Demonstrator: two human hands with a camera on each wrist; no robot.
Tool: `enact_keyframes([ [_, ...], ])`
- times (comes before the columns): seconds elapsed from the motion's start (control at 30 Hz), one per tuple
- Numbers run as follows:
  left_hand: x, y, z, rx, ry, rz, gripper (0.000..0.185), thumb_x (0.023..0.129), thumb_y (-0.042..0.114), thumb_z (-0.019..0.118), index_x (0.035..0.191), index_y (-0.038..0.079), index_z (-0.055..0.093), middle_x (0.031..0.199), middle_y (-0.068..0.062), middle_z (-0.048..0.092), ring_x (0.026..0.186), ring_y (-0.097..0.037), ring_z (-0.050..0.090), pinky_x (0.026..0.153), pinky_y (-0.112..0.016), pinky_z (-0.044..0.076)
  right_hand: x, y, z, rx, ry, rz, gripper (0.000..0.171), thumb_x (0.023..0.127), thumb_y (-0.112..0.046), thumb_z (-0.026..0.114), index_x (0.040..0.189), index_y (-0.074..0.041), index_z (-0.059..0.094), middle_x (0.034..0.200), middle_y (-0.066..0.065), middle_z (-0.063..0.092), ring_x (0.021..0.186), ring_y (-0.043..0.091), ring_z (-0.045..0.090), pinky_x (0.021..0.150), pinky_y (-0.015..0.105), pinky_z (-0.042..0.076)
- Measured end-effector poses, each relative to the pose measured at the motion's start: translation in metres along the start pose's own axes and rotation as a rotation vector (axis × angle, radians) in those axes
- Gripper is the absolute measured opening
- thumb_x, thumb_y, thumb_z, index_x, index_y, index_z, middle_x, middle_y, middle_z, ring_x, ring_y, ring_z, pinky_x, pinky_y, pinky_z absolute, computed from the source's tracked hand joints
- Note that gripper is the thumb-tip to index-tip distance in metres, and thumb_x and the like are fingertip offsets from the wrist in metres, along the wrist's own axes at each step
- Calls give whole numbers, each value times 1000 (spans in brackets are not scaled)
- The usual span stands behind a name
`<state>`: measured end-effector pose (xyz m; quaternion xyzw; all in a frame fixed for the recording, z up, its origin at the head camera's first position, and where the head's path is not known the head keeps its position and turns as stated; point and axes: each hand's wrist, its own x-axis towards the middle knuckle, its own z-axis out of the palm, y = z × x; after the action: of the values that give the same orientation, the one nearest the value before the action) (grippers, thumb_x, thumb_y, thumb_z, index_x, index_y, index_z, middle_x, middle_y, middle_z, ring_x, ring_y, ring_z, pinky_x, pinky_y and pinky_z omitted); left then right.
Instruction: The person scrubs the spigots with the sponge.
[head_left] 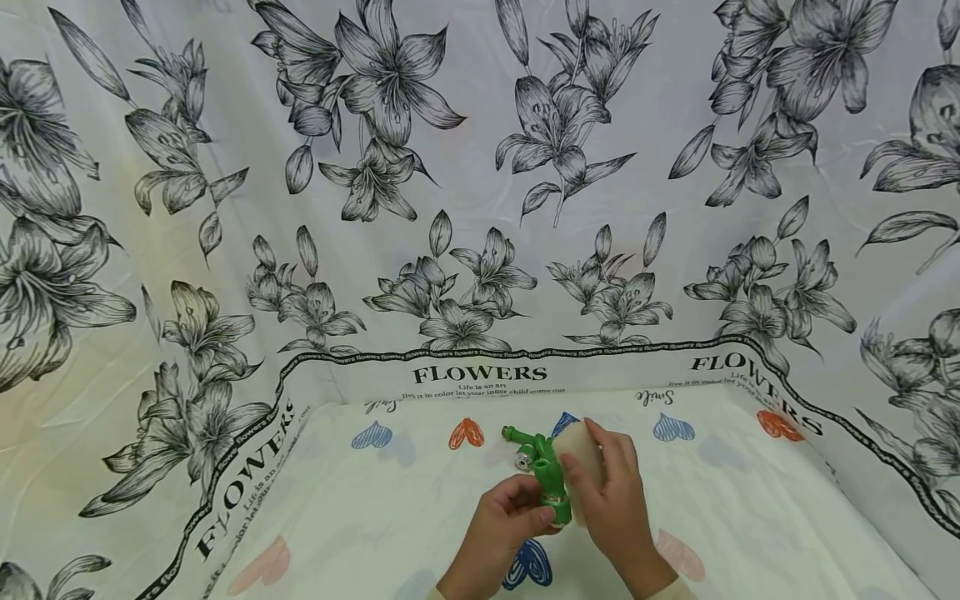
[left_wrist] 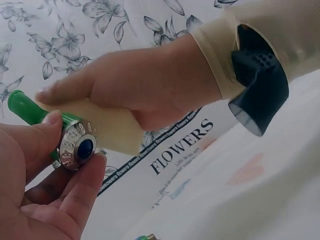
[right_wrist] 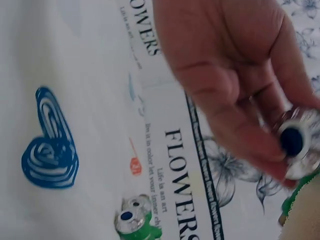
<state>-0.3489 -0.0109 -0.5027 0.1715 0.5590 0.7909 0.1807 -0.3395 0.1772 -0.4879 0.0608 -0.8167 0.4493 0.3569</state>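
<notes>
My left hand (head_left: 504,518) pinches a green, rod-like piece (head_left: 551,477) by its ornate silver end, between thumb and fingers. In the left wrist view, the silver end (left_wrist: 80,149) has a round dark-blue centre, and the green shaft (left_wrist: 26,107) points away to the upper left. My right hand (head_left: 619,498) grips a pale beige sponge-like block (head_left: 579,450), its thumb toward the green piece. In the left wrist view, the block (left_wrist: 112,126) lies right behind the green shaft, overlapping it. The fingers of the right hand are partly hidden by the block.
More green pieces (head_left: 517,433) with silver ends lie on the white cloth (head_left: 435,492) just beyond my left hand. In the right wrist view, two silver ends (right_wrist: 126,216) with dark-blue centres show. A flower-printed sheet (head_left: 480,183) rises behind and at both sides.
</notes>
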Motion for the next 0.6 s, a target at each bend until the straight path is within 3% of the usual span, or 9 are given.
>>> enact_keyframes([
  [0.2,-2,1,-1,-8,-43,30,34,104,6,75,135,-3,68,124,-21,72,111,-29,74,93,-42,64,1,9,-1,-1,5,56,57,103,-23,80,153,-3,59,129,8,57,106,19,57,84,43,61],
  [0.37,-2,2,-1,-4,-20,16,31,104,4,74,134,-2,68,122,-20,73,110,-29,74,92,-42,64,0,6,1,51,-36,79,54,107,-25,75,154,-6,58,129,6,56,103,18,56,81,34,60],
  [0.6,-1,5,-4,26,2,-1,28,103,4,75,131,-1,70,121,-20,73,109,-30,75,92,-42,64,-3,0,5,90,-76,100,53,108,-29,74,155,-10,59,128,4,55,103,18,57,84,37,61],
])
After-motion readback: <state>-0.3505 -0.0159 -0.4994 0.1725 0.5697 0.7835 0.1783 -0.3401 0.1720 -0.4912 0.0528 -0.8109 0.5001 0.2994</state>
